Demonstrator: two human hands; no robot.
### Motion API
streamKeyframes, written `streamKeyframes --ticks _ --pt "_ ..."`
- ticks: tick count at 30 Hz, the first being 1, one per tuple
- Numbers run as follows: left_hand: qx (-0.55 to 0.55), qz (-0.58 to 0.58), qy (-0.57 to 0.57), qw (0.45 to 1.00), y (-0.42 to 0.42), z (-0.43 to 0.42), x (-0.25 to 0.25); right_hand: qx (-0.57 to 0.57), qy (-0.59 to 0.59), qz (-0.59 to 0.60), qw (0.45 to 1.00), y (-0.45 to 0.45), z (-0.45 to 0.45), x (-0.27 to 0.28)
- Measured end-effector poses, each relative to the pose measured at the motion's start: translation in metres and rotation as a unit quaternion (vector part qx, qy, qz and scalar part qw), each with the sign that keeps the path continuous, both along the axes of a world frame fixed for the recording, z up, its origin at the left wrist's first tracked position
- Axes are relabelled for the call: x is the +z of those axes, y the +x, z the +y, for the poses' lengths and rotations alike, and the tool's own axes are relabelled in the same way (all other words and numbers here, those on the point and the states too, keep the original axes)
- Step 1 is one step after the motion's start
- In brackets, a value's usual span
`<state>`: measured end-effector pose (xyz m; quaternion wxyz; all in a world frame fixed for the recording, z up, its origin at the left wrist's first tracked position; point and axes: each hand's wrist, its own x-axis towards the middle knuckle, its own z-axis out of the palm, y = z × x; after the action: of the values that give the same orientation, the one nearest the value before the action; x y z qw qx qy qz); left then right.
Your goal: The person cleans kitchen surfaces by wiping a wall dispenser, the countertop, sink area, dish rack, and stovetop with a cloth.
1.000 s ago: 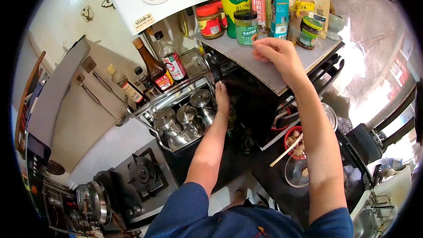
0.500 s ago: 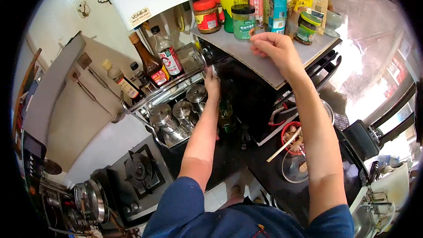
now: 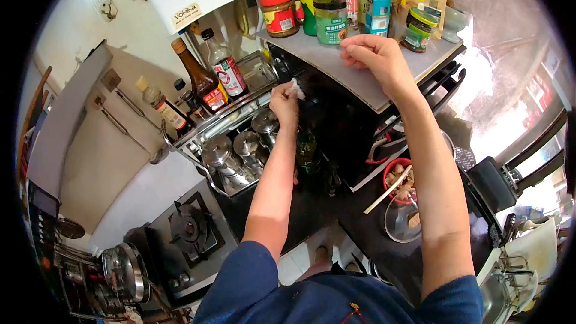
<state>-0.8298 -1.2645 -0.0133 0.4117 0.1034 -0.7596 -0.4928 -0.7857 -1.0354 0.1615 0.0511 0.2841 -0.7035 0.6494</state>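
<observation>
My left hand (image 3: 284,107) reaches over the end of the metal rack, fingers closed on a crumpled white tissue or cloth (image 3: 298,90); which of the two I cannot tell. Just below that hand stand lidded metal canisters (image 3: 247,147). On the grey shelf board, my right hand (image 3: 379,63) hovers in front of a green-labelled jar with a dark lid (image 3: 330,21). Its thumb and fingertips are curled together, and whatever lies between them, if anything, is hidden. To its right sits a small jar with a green lid (image 3: 419,29).
Sauce bottles (image 3: 207,78) line the rack's upper tier (image 3: 222,111). A gas burner (image 3: 193,225) is at lower left. On the dark counter, a red bowl of pale chunks (image 3: 396,175) stands beside a glass lid (image 3: 401,225). Dark bottles (image 3: 307,153) stand behind my left forearm.
My left hand has turned and drawn slightly up and left, bringing the white wad into clearer view. My right hand has shifted a little upward beside the jar.
</observation>
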Motion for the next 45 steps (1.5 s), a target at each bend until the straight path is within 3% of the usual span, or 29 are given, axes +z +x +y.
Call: streamKeyframes --ticks 1,3,5,6,10,11,12,13,15,16,17,19,21,25,29,32,33,36,39,41,45 --pt "0.01 -0.053 0.045 0.998 -0.012 -0.008 -0.015 -0.009 -0.003 -0.002 1.0 0.001 0.001 0.001" --pt "0.026 -0.039 -0.003 0.999 -0.013 -0.007 -0.028 -0.005 -0.022 0.011 1.0 0.001 0.001 0.0" --pt "0.004 -0.196 -0.015 0.981 0.004 0.004 -0.022 0.003 -0.041 0.02 0.999 0.0 0.0 -0.001" --pt "0.007 -0.134 -0.118 0.984 -0.006 -0.005 -0.065 0.003 -0.038 0.02 0.999 -0.002 0.0 -0.001" --pt "-0.077 -0.185 -0.103 0.974 0.018 0.006 -0.074 -0.015 -0.004 0.023 1.0 0.002 -0.001 0.002" --pt "-0.098 -0.17 -0.023 0.98 -0.012 -0.012 -0.103 0.003 0.016 0.078 0.997 -0.008 0.002 -0.004" --pt "-0.027 -0.113 -0.15 0.982 0.005 -0.004 -0.072 0.009 0.042 0.08 0.996 -0.006 0.004 -0.001" --pt "-0.059 -0.108 -0.089 0.988 -0.007 -0.014 -0.071 0.029 0.02 0.076 0.997 -0.014 0.004 -0.007" --pt "0.031 -0.085 -0.063 0.994 0.001 -0.002 -0.036 -0.003 0.03 0.061 0.998 -0.007 -0.001 -0.006" --pt "0.082 -0.095 -0.104 0.987 -0.009 -0.003 -0.038 0.041 -0.02 -0.02 0.999 -0.004 -0.007 -0.003" --pt "-0.004 -0.043 0.01 0.999 0.001 0.005 -0.028 0.085 -0.073 -0.095 0.989 -0.004 -0.008 -0.001" --pt "-0.044 -0.03 -0.006 0.999 0.023 0.02 -0.022 0.075 -0.06 -0.057 0.994 -0.01 -0.002 -0.004" --pt "-0.092 -0.057 -0.046 0.993 0.064 0.044 -0.015 -0.008 -0.005 0.069 0.998 -0.008 0.0 -0.006" --pt "-0.199 -0.033 0.038 0.979 0.114 0.081 -0.015 -0.004 0.002 0.051 0.999 -0.004 0.001 -0.003" --pt "-0.114 -0.028 0.02 0.993 0.061 0.04 -0.026 -0.002 0.013 0.061 0.998 -0.003 0.003 -0.002" --pt "-0.059 -0.015 0.032 0.998 -0.001 0.0 -0.069 0.005 0.017 0.06 0.998 -0.006 0.005 -0.003" --pt "0.026 -0.094 -0.074 0.993 -0.004 -0.001 -0.058 0.0 0.013 0.067 0.998 -0.007 0.006 -0.002" --pt "0.007 -0.088 -0.024 0.996 -0.003 0.006 -0.054 -0.001 -0.01 0.04 0.999 -0.006 0.003 -0.005" --pt "0.024 -0.116 -0.123 0.985 0.003 0.002 -0.068 0.006 -0.011 0.043 0.999 -0.008 0.002 -0.005" --pt "-0.058 -0.163 -0.181 0.968 0.03 0.014 -0.061 0.008 -0.013 0.045 0.999 -0.006 0.002 -0.004" --pt "-0.107 -0.144 -0.185 0.966 0.065 0.03 -0.06 -0.004 0.006 0.044 0.999 -0.008 0.001 -0.005"
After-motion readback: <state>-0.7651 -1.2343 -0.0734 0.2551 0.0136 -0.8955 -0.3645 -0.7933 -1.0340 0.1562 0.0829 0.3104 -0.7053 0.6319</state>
